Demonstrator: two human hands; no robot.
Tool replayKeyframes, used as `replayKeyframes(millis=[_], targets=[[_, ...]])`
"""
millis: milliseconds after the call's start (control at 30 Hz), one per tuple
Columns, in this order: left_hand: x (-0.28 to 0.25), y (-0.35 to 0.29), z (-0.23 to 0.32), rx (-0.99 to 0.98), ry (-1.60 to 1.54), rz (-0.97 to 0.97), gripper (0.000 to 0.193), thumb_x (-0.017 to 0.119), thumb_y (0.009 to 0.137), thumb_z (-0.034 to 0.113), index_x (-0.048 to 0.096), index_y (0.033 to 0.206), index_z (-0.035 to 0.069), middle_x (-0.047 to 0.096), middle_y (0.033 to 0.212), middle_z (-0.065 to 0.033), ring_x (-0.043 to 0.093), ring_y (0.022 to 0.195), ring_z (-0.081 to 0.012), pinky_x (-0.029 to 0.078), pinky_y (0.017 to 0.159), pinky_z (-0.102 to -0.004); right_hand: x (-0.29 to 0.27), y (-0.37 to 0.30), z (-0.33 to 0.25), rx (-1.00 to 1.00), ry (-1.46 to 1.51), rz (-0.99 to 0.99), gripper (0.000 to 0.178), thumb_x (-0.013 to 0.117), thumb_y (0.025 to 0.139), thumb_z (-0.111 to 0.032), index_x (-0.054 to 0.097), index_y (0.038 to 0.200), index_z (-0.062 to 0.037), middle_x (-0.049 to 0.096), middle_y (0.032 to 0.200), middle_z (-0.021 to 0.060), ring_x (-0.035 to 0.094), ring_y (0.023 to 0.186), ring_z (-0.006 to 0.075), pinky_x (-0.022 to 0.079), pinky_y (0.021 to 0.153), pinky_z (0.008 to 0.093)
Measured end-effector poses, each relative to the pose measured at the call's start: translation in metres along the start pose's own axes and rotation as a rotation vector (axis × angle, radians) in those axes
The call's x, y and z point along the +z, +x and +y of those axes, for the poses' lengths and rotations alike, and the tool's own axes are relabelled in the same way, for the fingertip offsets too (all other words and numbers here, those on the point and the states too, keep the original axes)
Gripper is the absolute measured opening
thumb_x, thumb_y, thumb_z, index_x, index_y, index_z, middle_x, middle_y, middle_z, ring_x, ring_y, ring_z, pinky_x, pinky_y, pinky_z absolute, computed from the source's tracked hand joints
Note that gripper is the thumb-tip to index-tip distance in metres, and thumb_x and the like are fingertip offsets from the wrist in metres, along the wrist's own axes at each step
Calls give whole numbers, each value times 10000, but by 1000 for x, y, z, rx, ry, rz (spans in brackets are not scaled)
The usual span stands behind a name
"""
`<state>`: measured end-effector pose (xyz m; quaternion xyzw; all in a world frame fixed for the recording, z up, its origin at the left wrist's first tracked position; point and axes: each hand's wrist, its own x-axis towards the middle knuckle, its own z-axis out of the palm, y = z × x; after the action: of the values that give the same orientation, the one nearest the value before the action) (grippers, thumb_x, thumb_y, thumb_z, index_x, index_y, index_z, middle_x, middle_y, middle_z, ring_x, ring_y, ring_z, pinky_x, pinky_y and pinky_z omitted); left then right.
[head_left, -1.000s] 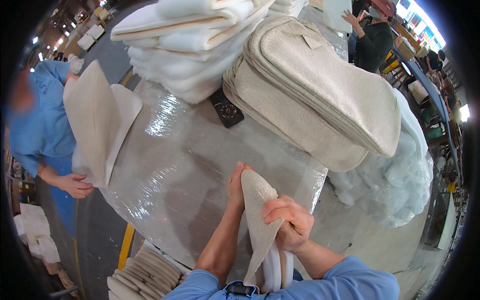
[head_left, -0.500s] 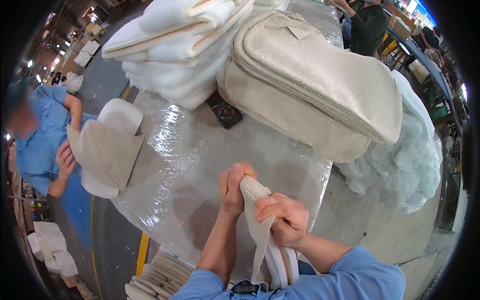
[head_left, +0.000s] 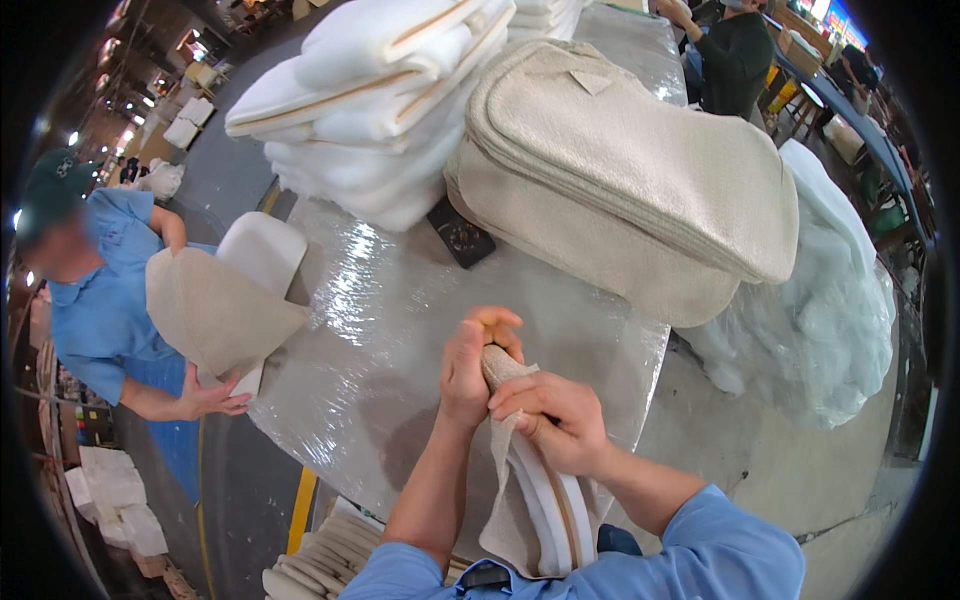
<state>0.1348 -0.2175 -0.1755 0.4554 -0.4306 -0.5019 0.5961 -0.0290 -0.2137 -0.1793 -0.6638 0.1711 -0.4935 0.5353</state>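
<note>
Right hand (head_left: 560,418): you pinch the edge of a beige cover (head_left: 508,515). Left hand (head_left: 464,375): you cup it at the cover's far tip, just beside the right; firmness of hold, cannot tell. Nearer you than both hands, the cover hangs beside a white pad (head_left: 534,500) with tan core. Beyond your left hand, on the table (head_left: 590,345): black box (head_left: 462,235), white stack (head_left: 365,110). Beyond your right: stacked beige fabric (head_left: 640,170).

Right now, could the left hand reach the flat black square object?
Probably yes: only grey plastic-wrapped tabletop shows between the left hand and the object, though that hand is at the beige fabric cover.
</note>
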Motion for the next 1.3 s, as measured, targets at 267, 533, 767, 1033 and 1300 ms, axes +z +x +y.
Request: replayKeyframes(millis=[267, 533, 767, 1033, 1300], targets=[[-23, 29, -41, -55, -465, 271, 493, 385, 1109, 484, 445, 1410, 98, 536, 1248, -114, 605, 1083, -239, 546, 919, -403, -31, 121, 79, 297, 209, 46, 668, 379, 1095, -594, 490, 1530, -98, 572, 1412, 91, 565, 1134, 159, 459, 993, 348], [-32, 42, -70, -47, -88, 219, 689, 335, 1122, 529, 158, 1672, 154, 323, 1655, -142, 346, 1496, -292, 266, 1236, -459, 29, 109, 86, 480, 216, 36, 872, 178, 1033, -764, 308, 1643, -154, 388, 1607, 124, 318, 1500, 281, 243, 1215, 449], [-16, 47, -23, -133, 45, 113, 631, 317, 1147, 450, 174, 1670, 128, 348, 1640, -145, 343, 1512, -255, 289, 1222, -365, 28, 88, 76, 240, 124, 75, 1032, 180, 964, -847, 213, 1663, -88, 253, 1692, 138, 186, 1582, 310, 97, 1278, 468], [-3, 2, -11, -172, -107, 466, 574, 387, 1119, 455, 419, 1527, 53, 517, 1424, -139, 480, 1350, -234, 368, 1149, -396, 10, 59, 69, 101, 5, 4, 838, 336, 1072, -638, 312, 1599, 14, 380, 1608, 171, 358, 1486, 294, 250, 1233, 427], [20, -69, 23, -8, 3, -39, 951, 717, 899, 159, 152, 1642, -20, 145, 1720, -197, 224, 1577, -306, 198, 1277, -437, -4, 24, 49, 53, 386, -1, 575, 656, 941, -250, 474, 1431, -9, 489, 1491, 225, 463, 1411, 311, 357, 1181, 448]])
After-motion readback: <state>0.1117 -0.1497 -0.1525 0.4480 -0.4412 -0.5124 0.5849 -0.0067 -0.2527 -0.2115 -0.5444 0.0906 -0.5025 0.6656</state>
